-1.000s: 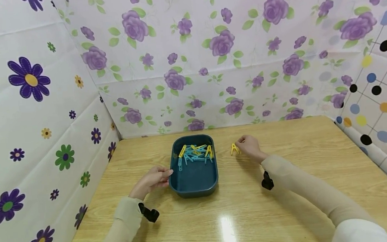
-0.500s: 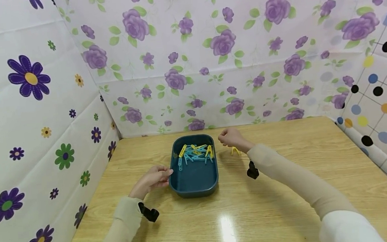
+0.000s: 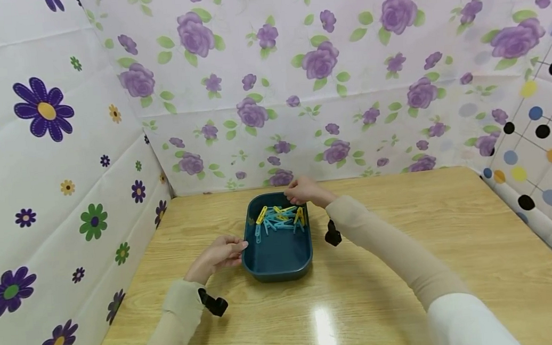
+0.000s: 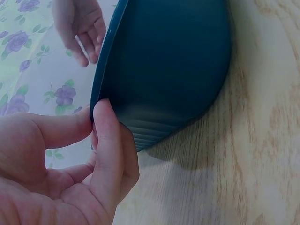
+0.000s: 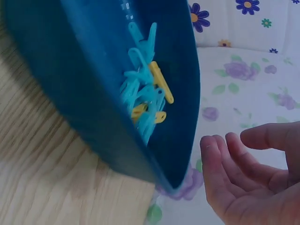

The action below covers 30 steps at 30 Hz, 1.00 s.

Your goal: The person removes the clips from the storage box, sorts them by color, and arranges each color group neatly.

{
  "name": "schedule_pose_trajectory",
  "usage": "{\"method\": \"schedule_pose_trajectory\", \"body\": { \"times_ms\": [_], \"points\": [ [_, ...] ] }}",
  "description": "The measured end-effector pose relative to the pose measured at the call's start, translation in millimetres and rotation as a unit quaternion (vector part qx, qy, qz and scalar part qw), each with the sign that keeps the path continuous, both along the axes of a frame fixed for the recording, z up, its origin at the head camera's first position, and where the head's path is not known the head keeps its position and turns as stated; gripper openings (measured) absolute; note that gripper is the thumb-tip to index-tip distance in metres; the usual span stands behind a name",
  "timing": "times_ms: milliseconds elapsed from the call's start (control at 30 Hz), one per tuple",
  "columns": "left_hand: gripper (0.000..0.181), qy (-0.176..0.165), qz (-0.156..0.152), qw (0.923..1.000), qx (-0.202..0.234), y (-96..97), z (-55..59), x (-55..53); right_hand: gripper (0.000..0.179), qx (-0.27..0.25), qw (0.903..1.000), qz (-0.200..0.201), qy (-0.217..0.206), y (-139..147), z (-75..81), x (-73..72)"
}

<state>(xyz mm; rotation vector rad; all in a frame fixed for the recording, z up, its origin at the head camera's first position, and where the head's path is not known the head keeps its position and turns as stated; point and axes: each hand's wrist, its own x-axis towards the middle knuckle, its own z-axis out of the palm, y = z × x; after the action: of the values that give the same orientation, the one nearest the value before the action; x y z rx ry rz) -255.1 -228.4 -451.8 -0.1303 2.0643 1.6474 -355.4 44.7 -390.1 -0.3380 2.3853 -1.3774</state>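
Observation:
A dark teal plastic tub (image 3: 279, 255) stands on the table, with several blue and yellow clothespins (image 3: 281, 218) heaped toward its far end. My left hand (image 3: 218, 255) pinches the tub's left rim between thumb and fingers, seen close up in the left wrist view, where the tub wall (image 4: 173, 56) fills the top. Over the far right corner of the tub, my right hand (image 3: 307, 190) is bent loosely and holds nothing. In the right wrist view its fingers (image 5: 213, 164) stand apart from the rim, beside the clothespins (image 5: 145, 93) inside.
The wooden table (image 3: 405, 227) reaches back to a flower-printed cloth (image 3: 320, 110). Patterned cloth also hangs at the left and right. A black wrist camera (image 3: 333, 234) sits on the right wrist, another (image 3: 214, 303) on the left.
My right hand has moved left from beside a yellow clothespin on the table to the tub's far right corner. That clothespin is now behind the right sleeve. The left hand stays put.

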Motion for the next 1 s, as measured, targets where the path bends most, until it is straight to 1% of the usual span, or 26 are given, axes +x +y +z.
{"method": "schedule_pose_trajectory", "body": {
  "times_ms": [100, 200, 333, 400, 467, 567, 633, 733, 833, 900, 967, 1000],
  "points": [
    [0.019, -0.001, 0.000, 1.0000, -0.005, 1.4, 0.0, -0.8, 0.023, -0.002, 1.0000, 0.002, -0.004, -10, -0.3, -2.8],
    [0.020, 0.001, -0.008, 1.0000, -0.003, 1.1, 1.8, -0.1, 0.026, -0.006, 0.9999, 0.004, -0.007, -19, -3.2, -5.2],
    [0.027, 0.003, -0.017, 0.9998, 0.006, -0.3, 3.0, 0.5, 0.028, -0.005, 1.0000, 0.001, -0.001, -29, -7.4, -7.2],
    [0.032, 0.004, -0.020, 0.9998, 0.007, -0.9, 2.5, 0.2, 0.026, -0.001, 1.0000, 0.000, 0.000, -34, -8.3, -6.9],
    [0.034, 0.002, -0.020, 0.9998, 0.006, -1.0, 1.8, -0.5, 0.023, -0.002, 1.0000, 0.005, -0.005, -38, -9.0, -6.6],
    [0.037, 0.001, -0.016, 0.9999, 0.003, -0.2, 2.2, -1.2, 0.024, 0.003, 0.9998, 0.018, -0.010, -43, -10.7, -7.8],
    [0.037, 0.001, -0.012, 0.9999, 0.000, 0.5, 3.0, -1.5, 0.026, 0.008, 0.9994, 0.030, -0.012, -45, -14.1, -10.2],
    [0.035, 0.001, -0.005, 1.0000, -0.008, 1.6, 4.5, -1.5, 0.031, 0.044, 0.9972, 0.060, -0.004, -49, -22.0, -14.7],
    [0.032, 0.000, 0.003, 0.9999, -0.017, 1.7, 4.1, -1.6, 0.037, 0.102, 0.9891, 0.104, 0.023, -53, -31.7, -19.3],
    [0.029, -0.002, 0.006, 0.9998, -0.020, 1.6, 4.2, -1.3, 0.041, 0.126, 0.9841, 0.123, 0.027, -56, -36.2, -20.0],
    [0.029, 0.000, 0.005, 0.9997, -0.023, 1.5, 3.7, -1.5, 0.043, 0.132, 0.9819, 0.134, 0.027, -57, -38.9, -19.8],
    [0.029, 0.000, 0.005, 0.9997, -0.024, 1.8, 3.9, -1.7, 0.044, 0.129, 0.9819, 0.137, 0.019, -57, -39.3, -19.4]
  ]
}}
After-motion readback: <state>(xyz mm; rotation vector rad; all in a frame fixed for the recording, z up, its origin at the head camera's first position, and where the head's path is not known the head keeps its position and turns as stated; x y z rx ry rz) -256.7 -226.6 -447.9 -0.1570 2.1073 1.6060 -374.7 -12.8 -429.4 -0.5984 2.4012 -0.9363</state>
